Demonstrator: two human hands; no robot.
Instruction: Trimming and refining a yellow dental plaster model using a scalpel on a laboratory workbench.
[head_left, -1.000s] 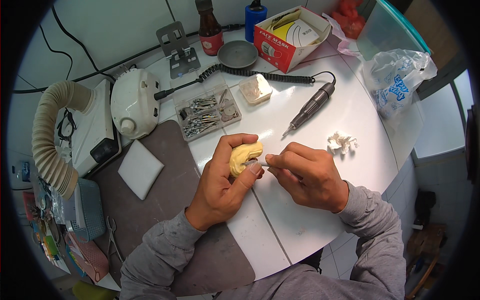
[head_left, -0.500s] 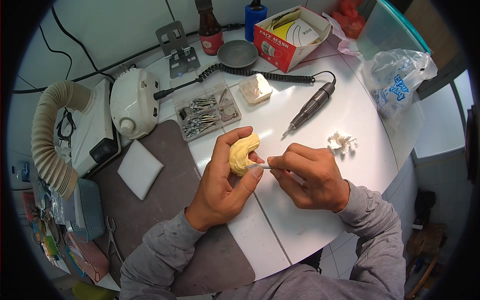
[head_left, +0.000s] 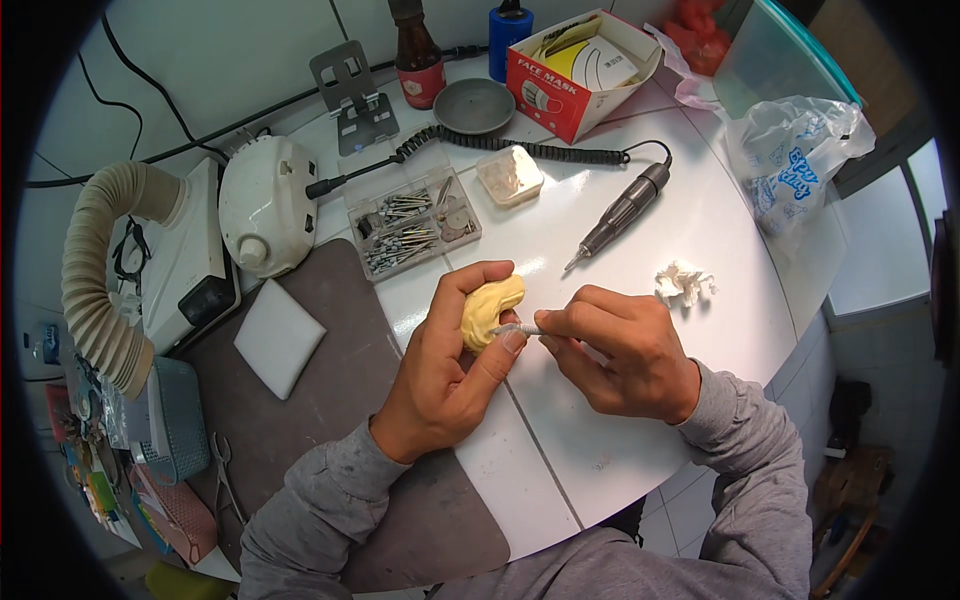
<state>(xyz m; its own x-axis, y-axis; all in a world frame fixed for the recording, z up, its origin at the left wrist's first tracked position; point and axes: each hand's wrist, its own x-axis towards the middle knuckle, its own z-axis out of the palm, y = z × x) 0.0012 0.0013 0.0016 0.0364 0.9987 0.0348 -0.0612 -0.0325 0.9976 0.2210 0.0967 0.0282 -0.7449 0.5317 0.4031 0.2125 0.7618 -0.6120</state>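
Your left hand (head_left: 435, 370) curls around a pale yellow, curved, smooth-looking piece (head_left: 487, 310), held above the white tabletop (head_left: 560, 450) in front of you; your index finger wraps its far side and your thumb lies along its near edge. Your right hand (head_left: 625, 350) pinches a slim, pale grey, rod-shaped tool (head_left: 529, 330) between thumb and fingertips, its tip at the piece's inner edge, just beside your left thumb; whether it touches is too small to tell.

The piece looks light and stiff, perhaps brittle at its thinner ends, so its thick outer curve seems the safest hold. Your left thumb stands in the tool's way.

Beyond your hands lies a dark grey, pen-shaped handpiece (head_left: 625, 215) on a coiled cord, its pointed end towards you. To its right is a crumpled white tissue (head_left: 685, 285). Ahead on the left sits a clear plastic compartment box (head_left: 412, 228) of metal bits; further left, a white square block (head_left: 281, 338) rests on a brown mat (head_left: 420, 530).
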